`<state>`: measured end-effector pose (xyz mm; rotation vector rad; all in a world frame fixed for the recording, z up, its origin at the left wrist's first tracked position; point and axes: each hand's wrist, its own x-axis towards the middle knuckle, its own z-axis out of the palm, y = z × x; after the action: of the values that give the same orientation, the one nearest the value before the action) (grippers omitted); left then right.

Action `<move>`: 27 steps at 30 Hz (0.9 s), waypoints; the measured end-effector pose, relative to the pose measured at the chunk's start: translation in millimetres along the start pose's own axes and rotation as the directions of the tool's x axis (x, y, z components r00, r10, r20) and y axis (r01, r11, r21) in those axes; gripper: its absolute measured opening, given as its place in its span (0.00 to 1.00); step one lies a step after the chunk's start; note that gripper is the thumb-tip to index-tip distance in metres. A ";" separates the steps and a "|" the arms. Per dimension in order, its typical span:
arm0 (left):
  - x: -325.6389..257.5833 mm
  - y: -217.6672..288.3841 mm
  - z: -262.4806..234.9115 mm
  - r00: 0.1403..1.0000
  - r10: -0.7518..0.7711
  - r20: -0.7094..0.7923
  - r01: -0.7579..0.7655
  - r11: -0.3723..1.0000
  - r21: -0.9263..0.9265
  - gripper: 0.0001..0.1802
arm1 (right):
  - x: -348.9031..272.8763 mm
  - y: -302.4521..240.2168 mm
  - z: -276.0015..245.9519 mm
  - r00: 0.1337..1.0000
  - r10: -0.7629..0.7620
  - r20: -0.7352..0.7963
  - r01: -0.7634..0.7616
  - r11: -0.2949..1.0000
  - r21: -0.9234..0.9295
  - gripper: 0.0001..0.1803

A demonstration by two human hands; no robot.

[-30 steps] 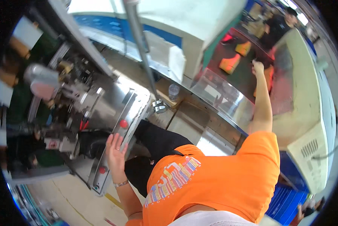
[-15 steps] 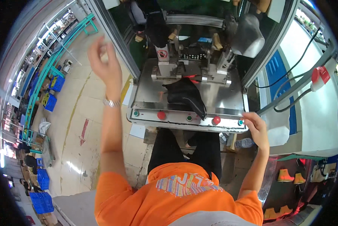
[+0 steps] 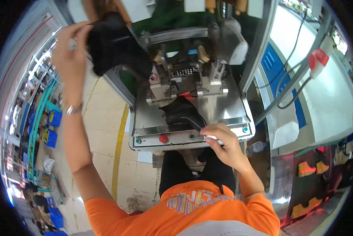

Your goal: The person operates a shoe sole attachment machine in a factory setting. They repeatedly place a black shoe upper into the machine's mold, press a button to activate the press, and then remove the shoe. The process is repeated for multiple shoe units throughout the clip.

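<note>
Blue basket (image 3: 51, 141), yellow contents (image 3: 46, 135); left hand (image 3: 71, 51) at black boot (image 3: 119, 49), right hand (image 3: 226, 146) at black upper (image 3: 183, 112); grips unclear

Shoe workshop: push-button metal machine (image 3: 227, 111), orange boots (image 3: 305, 169), blue crates (image 3: 56, 217).

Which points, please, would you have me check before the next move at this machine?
1. Left hand secure on the large black boot: cannot tell; fingers are at its edge, but blurred.
2. Right hand gripping the black shoe piece: cannot tell; fingertips are at its tip, grip unclear.
3. Black shoe piece supported by the metal plate: ok; it lies there, tip toward the front panel.
4. Left red button uncovered: ok.
5. Middle green button uncovered: ok, though the right hand is close.
6. Silver form bare: ok; no boot shows on it.
</note>
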<state>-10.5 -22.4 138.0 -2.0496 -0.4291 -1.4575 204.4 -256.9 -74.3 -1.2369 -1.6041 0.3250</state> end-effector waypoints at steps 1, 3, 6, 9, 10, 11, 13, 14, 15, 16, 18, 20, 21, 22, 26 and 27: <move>14.4 13.9 -10.1 0.999 0.041 -0.034 -0.042 0.998 -0.045 0.06 | -0.5 -6.6 -1.6 0.997 -0.045 -0.066 0.043 0.999 -0.032 0.13; 36.4 53.6 -36.5 0.985 0.015 0.171 -0.016 1.000 0.000 0.07 | 3.6 -19.7 -2.1 0.975 -0.130 -0.178 0.110 0.987 -0.117 0.17; 41.0 123.4 -28.7 0.911 0.067 0.407 -0.033 0.995 -0.090 0.07 | -2.9 -35.8 0.8 0.989 -0.113 -0.097 0.116 0.993 0.028 0.41; 25.3 169.3 -43.3 0.823 -0.056 0.565 0.160 0.977 -0.138 0.06 | -17.5 -48.8 5.1 0.991 -0.103 -0.086 0.117 0.978 0.174 0.55; 21.1 193.9 -11.9 0.803 -0.001 0.597 0.194 0.946 -0.259 0.06 | -31.5 -35.1 -4.9 0.987 0.018 -0.160 0.021 0.972 0.234 0.55; 20.5 215.9 -4.8 0.781 0.033 0.623 0.220 0.920 -0.325 0.06 | -44.7 -33.4 -10.3 0.974 0.117 -0.194 -0.046 0.941 0.336 0.55; 23.8 256.5 1.1 0.740 0.080 0.667 0.277 0.868 -0.412 0.06 | -64.0 -33.7 -16.9 0.937 0.278 -0.214 -0.122 0.831 0.543 0.56; 26.8 286.7 16.1 0.767 0.175 0.617 0.247 0.807 -0.536 0.04 | -78.6 -19.7 -17.7 0.875 0.243 -0.419 -0.055 0.909 0.412 0.54; 31.1 311.5 25.2 0.762 0.253 0.596 0.215 0.770 -0.601 0.03 | -89.9 -8.9 -15.9 0.786 0.194 -0.587 -0.034 0.962 0.272 0.52; 31.4 333.6 35.5 0.757 0.306 0.577 0.258 0.671 -0.695 0.03 | -102.6 -5.4 -15.6 0.745 0.308 -0.592 -0.038 0.905 0.423 0.49; 40.7 367.5 43.2 0.692 0.458 0.558 0.231 0.591 -0.773 0.13 | -130.0 0.8 -23.2 0.663 0.485 -0.570 -0.040 0.783 0.621 0.45; 38.3 401.0 56.3 0.778 0.487 0.397 0.134 0.489 -0.862 0.21 | -166.8 11.2 -46.0 0.530 0.679 -0.508 -0.027 0.613 0.790 0.43; 39.0 412.2 59.0 0.810 0.495 0.313 0.082 0.433 -0.897 0.23 | -186.7 19.0 -55.6 0.408 0.760 -0.505 0.080 0.522 0.849 0.41; 38.1 418.5 58.8 0.797 0.500 0.339 0.134 0.401 -0.906 0.24 | -208.8 19.9 -73.0 0.383 0.815 -0.435 0.160 0.405 0.900 0.39; 9.0 416.6 71.5 0.700 0.548 0.458 0.368 0.274 -0.889 0.24 | -300.9 25.7 -130.1 -0.027 0.873 -0.488 0.202 0.483 0.852 0.32; -2.7 410.1 77.1 0.666 0.557 0.496 0.433 0.252 -0.865 0.23 | -316.7 25.4 -144.1 -0.165 0.844 -0.510 0.170 0.534 0.828 0.31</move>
<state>277.9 -293.6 6.3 -3.6895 0.5593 -0.5728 316.4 -559.7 -206.5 -0.8137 0.4492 0.2537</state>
